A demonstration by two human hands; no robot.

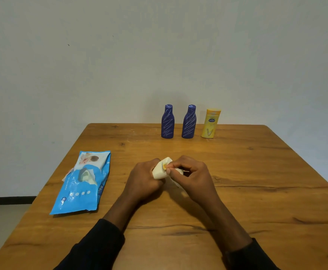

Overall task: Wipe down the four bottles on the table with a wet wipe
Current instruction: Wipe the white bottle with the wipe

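A small cream bottle [160, 171], smooth plastic with rounded shoulders and a yellow-orange mark near its top, lies tilted in the person's hands above the middle of the table [256, 172], nearer the front edge than the back. The left hand [143, 178] has its fingers curled round the bottle's body. The right hand [194, 176] pinches a white wet wipe [178, 170] between thumb and fingertips against the bottle's upper end; a limp fold of the wipe hangs below the fingers. Along the back edge, right of centre, stand a blue bottle [167, 122], a second blue bottle [189, 122] and a yellow bottle [211, 123], all upright and set apart in a row. The blue ones are narrow-necked and streaked with pale diagonal scribbles; the yellow one is flat-sided with a wide cap. A glossy, crinkled blue wipe pack [85, 182] lies flat near the left edge, its flap peeled open. The tabletop is knotty, grained wood.
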